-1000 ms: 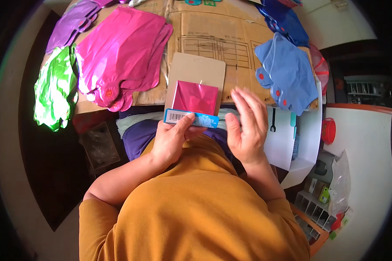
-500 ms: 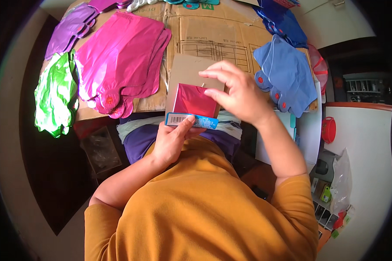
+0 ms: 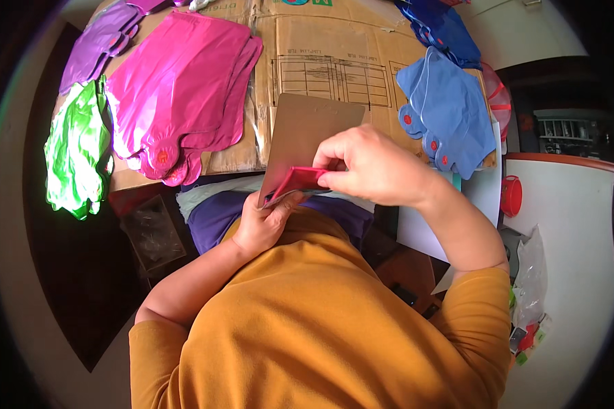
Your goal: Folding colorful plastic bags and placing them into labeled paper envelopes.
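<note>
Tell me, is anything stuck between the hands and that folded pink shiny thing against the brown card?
Nothing visible. The right hand pinches the folded pink foil piece directly, and the left hand grips the brown card from below, fingers right against it. No other object lies between them.

Packaging and labelled surfaces at your workplace

You are holding a brown backing card point(image 3: 307, 136) with a folded red foil packet point(image 3: 299, 181) against it, between your left hand point(image 3: 262, 225) and right hand point(image 3: 368, 167); a flattened brown cardboard box point(image 3: 334, 61) bearing a printed black grid label point(image 3: 331, 80) is lying beyond, and clear plastic bags point(image 3: 532, 279) are sitting at your right.
</note>
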{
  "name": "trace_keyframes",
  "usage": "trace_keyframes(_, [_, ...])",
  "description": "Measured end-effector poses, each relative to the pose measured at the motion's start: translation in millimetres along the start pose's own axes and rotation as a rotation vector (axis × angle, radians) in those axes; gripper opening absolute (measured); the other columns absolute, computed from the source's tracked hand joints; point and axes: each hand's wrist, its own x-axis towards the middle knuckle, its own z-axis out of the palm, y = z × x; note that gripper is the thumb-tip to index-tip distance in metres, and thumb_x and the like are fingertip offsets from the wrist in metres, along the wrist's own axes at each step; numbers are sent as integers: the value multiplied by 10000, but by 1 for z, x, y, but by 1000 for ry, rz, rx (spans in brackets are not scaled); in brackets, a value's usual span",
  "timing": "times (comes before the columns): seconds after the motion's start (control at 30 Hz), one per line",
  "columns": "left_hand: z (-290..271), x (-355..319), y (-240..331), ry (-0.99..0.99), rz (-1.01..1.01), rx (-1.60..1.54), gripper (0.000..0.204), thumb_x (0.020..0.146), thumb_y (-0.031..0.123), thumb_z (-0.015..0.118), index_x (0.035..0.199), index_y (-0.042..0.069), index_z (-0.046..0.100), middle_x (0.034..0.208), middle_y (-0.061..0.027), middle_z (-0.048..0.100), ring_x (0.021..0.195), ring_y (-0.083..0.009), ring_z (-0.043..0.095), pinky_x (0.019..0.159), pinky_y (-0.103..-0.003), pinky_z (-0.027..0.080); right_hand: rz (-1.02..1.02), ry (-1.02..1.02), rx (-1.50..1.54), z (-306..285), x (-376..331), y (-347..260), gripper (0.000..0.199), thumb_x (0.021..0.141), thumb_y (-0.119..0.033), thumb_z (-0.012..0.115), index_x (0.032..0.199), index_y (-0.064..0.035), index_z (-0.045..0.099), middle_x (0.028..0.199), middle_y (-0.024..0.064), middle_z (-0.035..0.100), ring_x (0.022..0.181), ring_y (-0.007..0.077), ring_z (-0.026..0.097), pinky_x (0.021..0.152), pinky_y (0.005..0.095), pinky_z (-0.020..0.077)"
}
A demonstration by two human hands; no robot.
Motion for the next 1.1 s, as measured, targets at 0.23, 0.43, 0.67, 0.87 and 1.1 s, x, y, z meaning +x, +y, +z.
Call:
trace_keyframes(0.23, [6,1,6,-12,-12,-136,189,974,143,605,1074,-5,665,941,-59,714,863,-118,655,781,-276,529,-147,289,104,30,-8,20,167,755,-110,683,864,17,692,671,151,644,626,273,637,641,354,509])
trace_keyframes(0.43, [3,1,15,-82,-181,-275,262,997,185,567,1081,-49,647,956,-96,712,891,-151,676,822,-294,551,113,121,424,21,9,26,157,812,-81,717,860,56,658,826,86,686,730,99,618,664,268,498])
trace_keyframes(0.67, [13,-3,30,29,-303,-525,263,985,212,585,1064,-32,644,973,-130,699,883,-217,700,804,-338,587,108,177,-371,-4,25,4,464,697,-332,834,903,17,608,769,179,670,720,290,676,640,385,511])
trace_keyframes(0.87, [18,-1,44,91,-378,-533,237,986,200,575,1048,-23,625,975,-129,701,858,-224,708,791,-367,585,-70,263,-711,-11,27,14,704,662,-464,821,1143,-26,552,1123,199,613,1036,331,609,875,442,463])
trace_keyframes(1.1, [19,-2,40,112,-358,-555,256,996,196,550,1086,-33,622,999,-118,695,872,-236,705,820,-373,580,-555,187,-670,43,22,40,791,901,-440,562,1526,-77,242,1602,126,177,1483,276,166,1206,470,129])
